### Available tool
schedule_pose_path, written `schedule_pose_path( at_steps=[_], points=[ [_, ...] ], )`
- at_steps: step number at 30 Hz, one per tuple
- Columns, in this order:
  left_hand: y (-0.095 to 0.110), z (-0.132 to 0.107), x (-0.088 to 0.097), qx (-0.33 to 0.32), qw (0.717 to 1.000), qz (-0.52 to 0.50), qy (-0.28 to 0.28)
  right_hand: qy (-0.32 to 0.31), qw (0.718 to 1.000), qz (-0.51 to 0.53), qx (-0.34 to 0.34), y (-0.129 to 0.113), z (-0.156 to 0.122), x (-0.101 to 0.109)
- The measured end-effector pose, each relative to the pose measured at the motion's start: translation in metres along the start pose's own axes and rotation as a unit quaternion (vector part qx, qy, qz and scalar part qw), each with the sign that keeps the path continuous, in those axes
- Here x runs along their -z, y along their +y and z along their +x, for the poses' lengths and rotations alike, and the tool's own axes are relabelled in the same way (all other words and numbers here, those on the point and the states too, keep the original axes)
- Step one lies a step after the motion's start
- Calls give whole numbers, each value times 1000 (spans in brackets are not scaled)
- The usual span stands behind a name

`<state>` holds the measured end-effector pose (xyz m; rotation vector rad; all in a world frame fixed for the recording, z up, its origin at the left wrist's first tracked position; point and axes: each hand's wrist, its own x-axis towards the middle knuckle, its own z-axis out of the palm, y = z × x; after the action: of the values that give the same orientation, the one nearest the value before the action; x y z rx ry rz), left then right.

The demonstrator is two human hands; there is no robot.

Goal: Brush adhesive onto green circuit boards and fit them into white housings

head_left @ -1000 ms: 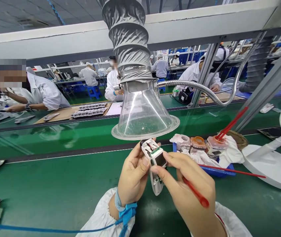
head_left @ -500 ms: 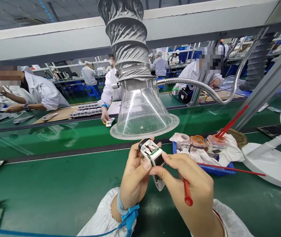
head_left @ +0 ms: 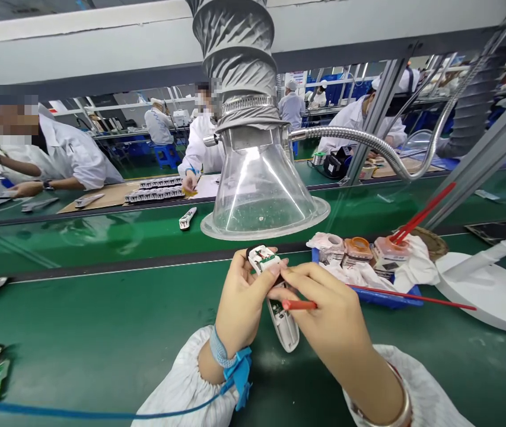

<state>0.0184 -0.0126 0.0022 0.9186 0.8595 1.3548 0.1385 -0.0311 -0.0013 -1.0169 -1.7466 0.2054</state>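
Observation:
My left hand (head_left: 244, 302) is closed around a white handheld device housing (head_left: 286, 329). The housing is open, showing green circuit board and a long white hollow handle that points down toward me. At the upper end, the thumb and fingertips of my right hand (head_left: 330, 314) touch the device, closed. A red stick (head_left: 301, 305) is tucked in the right-hand fingers, its blunt end pointing left; its other end is hidden. Both hands are below a clear suction hood (head_left: 261, 201). A blue wrist strap (head_left: 235, 370) circles my left wrist.
A blue tray (head_left: 381, 298) at right holds small jars, white cloths and red sticks; one long red stick (head_left: 413, 295) crosses its front edge. Beside it stands a white fan (head_left: 488, 290). Another device (head_left: 187, 218) lies on the green belt. Co-workers sit beyond.
The device in my hands has tilted, so more of its long handle shows. The red stick has swung from pointing down to pointing left. A co-worker's hand has let go of a device on the belt.

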Motion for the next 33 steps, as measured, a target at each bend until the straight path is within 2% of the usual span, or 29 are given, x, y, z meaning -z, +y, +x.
schedule_pose_path(
  at_steps=[2, 4, 8, 11, 13, 18, 23, 25, 29, 30, 33],
  points=[
    [-2, 4, 3, -8, 1000, 11, 2, -51, 997, 31, -50, 5, 5, 6],
    [-3, 7, 5, -11, 1000, 19, -2, -99, 982, 74, -140, 10, 9, 12],
    [-6, 8, 6, -6, 999, 14, -29, -205, 909, 207, -299, 18, 11, 17],
    [-10, 6, 5, -6, 999, 9, -45, -245, 862, 279, -346, 20, 10, 15],
    [-12, 5, 5, -15, 999, 1, -45, -265, 857, 279, -343, 19, 9, 13],
    [-13, 6, 6, -47, 998, -31, -34, -271, 875, 261, -305, 16, 8, 8],
    [-2, 9, 12, -63, 994, 63, -67, -275, 886, 233, -291, 19, 10, 6],
    [2, 10, 14, -72, 992, 79, -64, -293, 875, 254, -290, 21, 11, 7],
    [5, 12, 18, -76, 994, 62, -46, -366, 809, 358, -288, 28, 15, 14],
    [4, 12, 18, -73, 994, 61, -47, -378, 801, 366, -284, 30, 15, 16],
    [3, 14, 19, -78, 994, 68, -46, -385, 811, 345, -275, 32, 16, 19]
  ],
)
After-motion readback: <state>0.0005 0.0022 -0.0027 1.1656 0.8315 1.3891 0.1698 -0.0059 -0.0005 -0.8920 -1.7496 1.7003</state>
